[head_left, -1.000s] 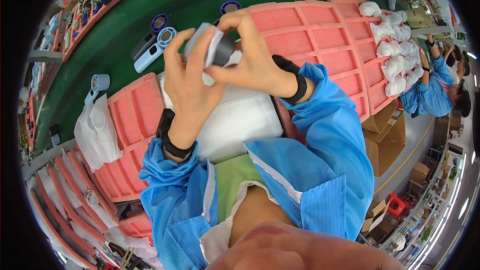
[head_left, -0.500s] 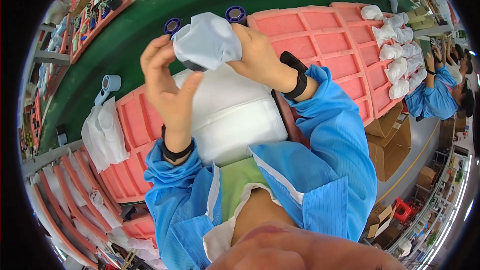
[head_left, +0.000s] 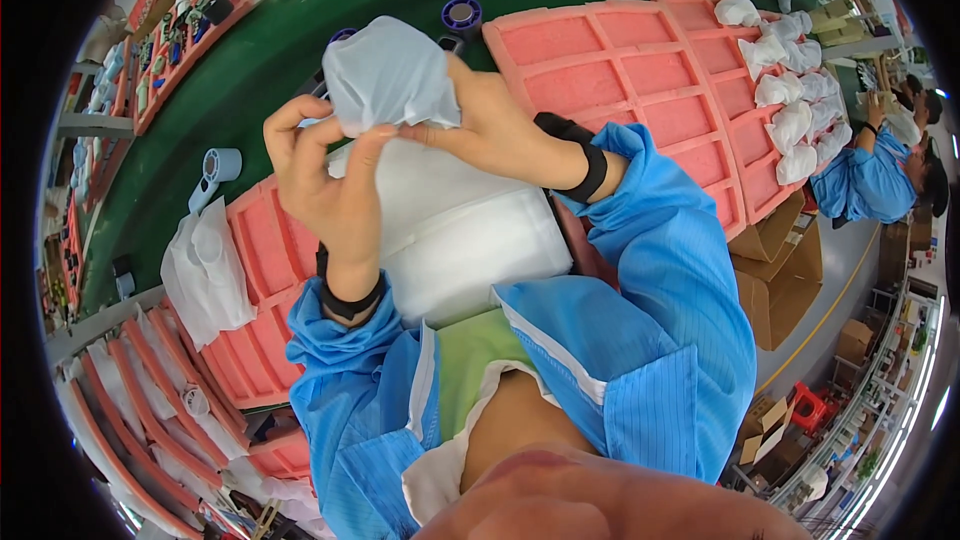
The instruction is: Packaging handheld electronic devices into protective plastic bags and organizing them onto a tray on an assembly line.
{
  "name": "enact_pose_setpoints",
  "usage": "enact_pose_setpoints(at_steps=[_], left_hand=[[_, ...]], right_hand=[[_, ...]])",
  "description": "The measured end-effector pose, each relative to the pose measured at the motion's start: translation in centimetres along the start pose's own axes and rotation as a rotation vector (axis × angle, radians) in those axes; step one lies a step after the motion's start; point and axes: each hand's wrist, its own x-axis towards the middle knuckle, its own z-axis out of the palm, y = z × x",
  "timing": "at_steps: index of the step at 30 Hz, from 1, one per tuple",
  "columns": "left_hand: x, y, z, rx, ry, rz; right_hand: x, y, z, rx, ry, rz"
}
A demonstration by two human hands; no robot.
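A translucent white bag (head_left: 385, 70) covers a rounded item whose kind I cannot make out. My right hand (head_left: 495, 130) grips it from the right, thumb along the lower edge. At the bag's lower left, my left hand (head_left: 330, 170) pinches the edge between thumb and fingertips, with the other fingers bent. Beneath both hands lies a thick stack of white plastic bags (head_left: 470, 240). Just beyond the held bag, a dark device with a purple-ringed round end (head_left: 461, 13) rests on the green surface; a second purple ring is mostly hidden behind the bag.
Pink foam trays with compartments (head_left: 640, 65) extend to the right, several white-wrapped items (head_left: 795, 90) at their far end. On the left are a light-blue handheld device (head_left: 215, 172), another pink tray (head_left: 245, 355) and loose white bags (head_left: 207, 270). A co-worker (head_left: 870, 180) sits far right near cardboard boxes (head_left: 780, 285).
Both hands and the wrapped item have shifted slightly left. My left thumb and fingers have closed on the bag's lower edge, and the dark part seen under the bag is now covered.
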Motion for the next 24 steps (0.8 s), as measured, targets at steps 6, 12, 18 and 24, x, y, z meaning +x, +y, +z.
enact_pose_setpoints(at_steps=[6,12,18,24], left_hand=[[1.3,1.3,-1.3,-0.501,0.071,-0.443],[2.6,3.3,-1.0,-0.407,-0.271,-0.408],[3.6,-0.2,3.3,-0.154,-0.044,-0.096],[-1.7,-4.6,8.3,0.272,-0.759,-0.107]], right_hand=[[-0.8,-0.7,2.1,0.692,-0.309,0.075],[-0.6,-2.2,0.6,0.580,-0.168,-0.054],[1.9,0.2,-8.2,0.686,0.307,0.147],[-1.4,15.5,-22.7,-0.037,0.933,0.297]])
